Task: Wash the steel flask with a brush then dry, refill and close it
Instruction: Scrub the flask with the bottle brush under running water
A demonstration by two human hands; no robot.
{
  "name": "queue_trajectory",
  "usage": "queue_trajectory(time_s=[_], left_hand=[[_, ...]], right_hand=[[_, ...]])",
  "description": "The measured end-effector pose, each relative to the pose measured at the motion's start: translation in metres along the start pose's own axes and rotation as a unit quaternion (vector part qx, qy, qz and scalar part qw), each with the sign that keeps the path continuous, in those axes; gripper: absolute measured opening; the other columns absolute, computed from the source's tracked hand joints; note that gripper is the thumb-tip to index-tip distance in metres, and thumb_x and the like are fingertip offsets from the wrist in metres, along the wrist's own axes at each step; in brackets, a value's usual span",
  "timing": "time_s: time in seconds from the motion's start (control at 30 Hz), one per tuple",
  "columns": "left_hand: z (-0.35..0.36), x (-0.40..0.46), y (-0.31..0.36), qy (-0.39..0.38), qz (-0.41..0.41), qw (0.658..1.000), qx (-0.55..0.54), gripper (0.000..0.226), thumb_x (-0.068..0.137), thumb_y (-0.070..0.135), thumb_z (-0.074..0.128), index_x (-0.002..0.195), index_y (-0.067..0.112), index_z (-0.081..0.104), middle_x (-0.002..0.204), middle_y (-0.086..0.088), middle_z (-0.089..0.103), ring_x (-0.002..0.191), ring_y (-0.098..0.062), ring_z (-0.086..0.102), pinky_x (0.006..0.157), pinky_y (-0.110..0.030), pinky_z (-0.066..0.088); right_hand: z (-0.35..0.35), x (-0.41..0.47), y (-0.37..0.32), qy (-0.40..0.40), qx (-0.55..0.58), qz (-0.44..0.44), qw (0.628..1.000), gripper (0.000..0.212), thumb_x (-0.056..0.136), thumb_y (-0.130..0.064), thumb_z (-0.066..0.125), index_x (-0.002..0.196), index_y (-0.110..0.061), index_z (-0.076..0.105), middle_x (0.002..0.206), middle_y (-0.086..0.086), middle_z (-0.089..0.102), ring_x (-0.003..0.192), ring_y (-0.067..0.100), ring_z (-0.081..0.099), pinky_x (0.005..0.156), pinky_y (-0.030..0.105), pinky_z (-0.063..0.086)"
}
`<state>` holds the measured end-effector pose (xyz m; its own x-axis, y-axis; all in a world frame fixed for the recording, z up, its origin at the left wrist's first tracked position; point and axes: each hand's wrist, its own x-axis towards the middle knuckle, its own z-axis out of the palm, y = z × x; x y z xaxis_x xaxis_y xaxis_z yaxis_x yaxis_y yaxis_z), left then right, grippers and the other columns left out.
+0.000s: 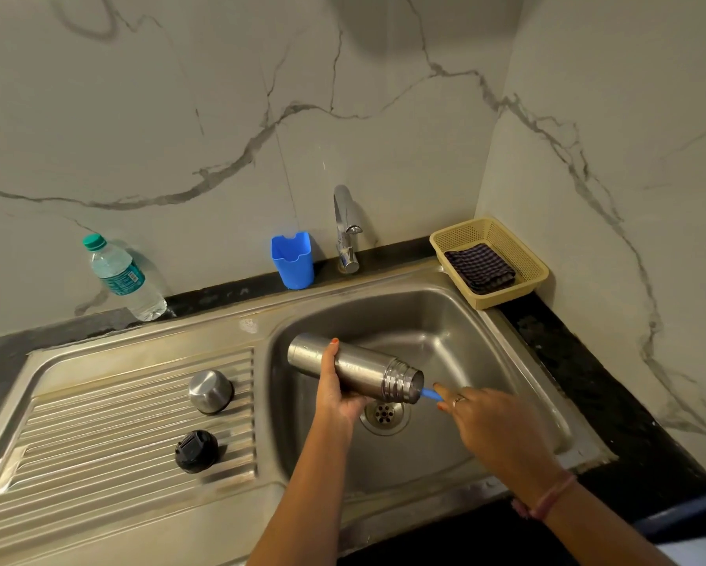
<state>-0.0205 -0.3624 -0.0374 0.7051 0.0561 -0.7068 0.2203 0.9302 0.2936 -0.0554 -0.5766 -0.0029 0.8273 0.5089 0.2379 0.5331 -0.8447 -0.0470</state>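
Hands first: our right hand pinches the blue brush handle entering the steel flask, held sideways over the sink with our left hand wrapped round its body. Wet steel likely slips; mid-body seems safest. Beyond, the cloth waits.

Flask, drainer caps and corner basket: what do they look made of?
Flask: brushed steel, dull grey sheen. Domed cap: apparently the same steel. Black stopper: likely plastic, matte. Basket: cream plastic, moulded mesh walls.
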Motion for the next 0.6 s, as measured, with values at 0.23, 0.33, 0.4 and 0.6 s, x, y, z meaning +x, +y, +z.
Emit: queue_trajectory(time_s=[0.23, 0.33, 0.4, 0.6], left_hand=[[0.003, 0.003, -0.002, -0.002, -0.001, 0.999, -0.036, 0.055, 0.082, 0.027, 0.078, 0.123, 0.008, 0.047, 0.114, -0.024, 0.063, 0.104, -0.042, 0.061, 0.103, -0.066, 0.040], [0.004, 0.005, -0.004, -0.005, 0.004, 1.000, -0.018, 0.051, 0.083, 0.027, 0.077, 0.120, 0.008, 0.048, 0.112, -0.023, 0.063, 0.103, -0.041, 0.061, 0.102, -0.066, 0.042], [0.004, 0.006, -0.001, -0.002, 0.009, 1.000, -0.002, 0.054, 0.082, 0.029, 0.077, 0.124, 0.009, 0.049, 0.114, -0.022, 0.063, 0.105, -0.040, 0.062, 0.098, -0.066, 0.044], [0.000, 0.010, 0.006, 0.000, 0.025, 1.000, 0.006, 0.058, 0.079, 0.031, 0.078, 0.126, 0.008, 0.053, 0.115, -0.020, 0.065, 0.107, -0.038, 0.063, 0.094, -0.061, 0.049]], right_hand=[[-0.004, 0.003, 0.017, 0.045, -0.034, -0.036, 0.998, 0.038, 0.068, -0.020, 0.084, 0.105, -0.017, 0.074, 0.056, -0.008, 0.060, 0.041, 0.010, 0.041, 0.035, 0.022, 0.028], [0.000, 0.010, 0.002, 0.011, -0.024, -0.019, 0.999, 0.025, 0.075, -0.025, 0.080, 0.099, -0.021, 0.073, 0.055, -0.006, 0.055, 0.041, 0.010, 0.043, 0.035, 0.021, 0.029], [-0.003, 0.013, -0.005, -0.080, 0.008, 0.047, 0.996, 0.019, 0.094, -0.035, 0.057, 0.107, -0.024, 0.066, 0.061, -0.006, 0.053, 0.048, 0.011, 0.047, 0.044, 0.026, 0.043], [-0.044, 0.032, 0.019, -0.363, 0.383, 0.261, 0.808, 0.039, 0.101, -0.039, 0.037, 0.092, -0.015, 0.066, 0.048, -0.002, 0.057, 0.034, 0.006, 0.037, 0.040, 0.019, 0.032]])
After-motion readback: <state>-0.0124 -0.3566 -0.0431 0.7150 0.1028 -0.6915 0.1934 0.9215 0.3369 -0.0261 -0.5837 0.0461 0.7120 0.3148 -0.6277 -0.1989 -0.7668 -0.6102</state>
